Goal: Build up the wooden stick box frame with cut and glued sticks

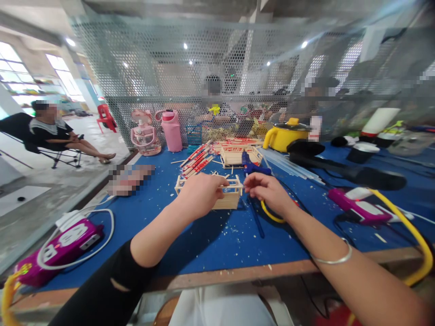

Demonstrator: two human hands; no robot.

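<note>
A small box-like frame of pale wooden sticks (226, 201) stands on the blue work surface in front of me. My left hand (200, 194) is closed over its top, thumb and index finger at the upper rail. Just off the frame's right end, my right hand (267, 192) has curled fingers drawn together; whatever they pinch, if anything, is too small to make out. Behind that hand lies a blue glue gun (251, 164). A second wooden stick piece (234, 158), shaped like a tray, sits farther back.
Bundles of red-and-white wrapped sticks (197, 160) lie behind the frame. Clear glue sticks (292, 167) and a yellow pot (283, 138) are at back right. Purple power strips (64, 242) flank both sides. Pink bottles (171, 131) stand before a perforated metal screen (163, 68). A person sits at left.
</note>
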